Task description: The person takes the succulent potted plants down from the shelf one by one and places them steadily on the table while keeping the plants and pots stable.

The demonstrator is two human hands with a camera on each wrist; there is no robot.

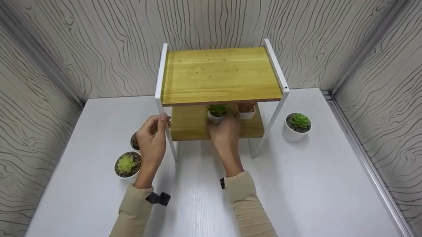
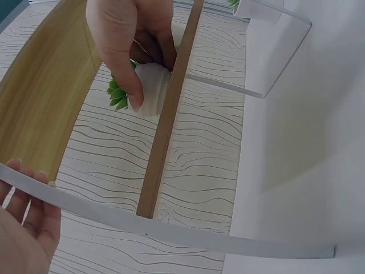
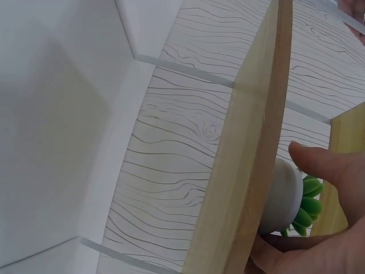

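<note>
On the lower shelf board [image 1: 190, 126], the right hand [image 1: 225, 132] grips a white pot [image 1: 216, 118] with a green succulent. Thumb and fingers lie on opposite sides of the white pot [image 3: 283, 197] in the right wrist view, its base against the board [image 3: 256, 165]. The left hand [image 1: 153, 139] holds the shelf's white left front post [image 1: 172, 147], fingers partly behind it; in the left wrist view those fingers [image 2: 45, 220] show past the white bar [image 2: 108, 216]. Beside the gripped pot stands another white pot [image 1: 246, 115] with a reddish plant, partly under the upper board [image 1: 220, 72].
A potted green succulent [image 1: 297, 127] stands on the white table [image 1: 330, 182] right of the shelf. Left of the shelf are a pot with a yellow-green plant [image 1: 127, 164] and another pot [image 1: 134, 142], partly hidden by the left hand. Wood-patterned walls [image 1: 129, 27] enclose the table.
</note>
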